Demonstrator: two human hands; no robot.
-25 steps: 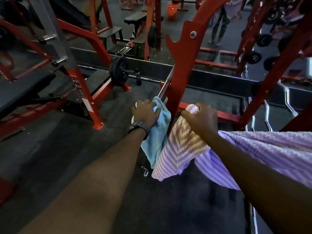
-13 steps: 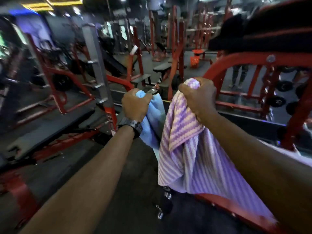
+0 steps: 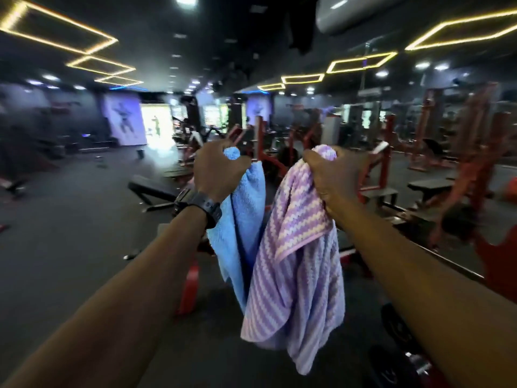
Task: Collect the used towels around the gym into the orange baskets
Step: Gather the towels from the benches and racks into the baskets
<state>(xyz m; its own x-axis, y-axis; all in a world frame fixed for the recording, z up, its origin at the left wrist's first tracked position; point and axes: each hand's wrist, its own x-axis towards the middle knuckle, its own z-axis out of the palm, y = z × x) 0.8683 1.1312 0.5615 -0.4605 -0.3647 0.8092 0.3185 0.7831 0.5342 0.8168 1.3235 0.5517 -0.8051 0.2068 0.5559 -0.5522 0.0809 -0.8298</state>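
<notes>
Both towels now higher: blue towel (image 3: pixel 246 219) in left hand (image 3: pixel 216 175); purple towel (image 3: pixel 296 275) in right hand (image 3: pixel 334 177)

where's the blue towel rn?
Head view, centre-left: the blue towel hangs from the left hand, which grips its top, right beside the purple striped towel held by the right hand.
</notes>
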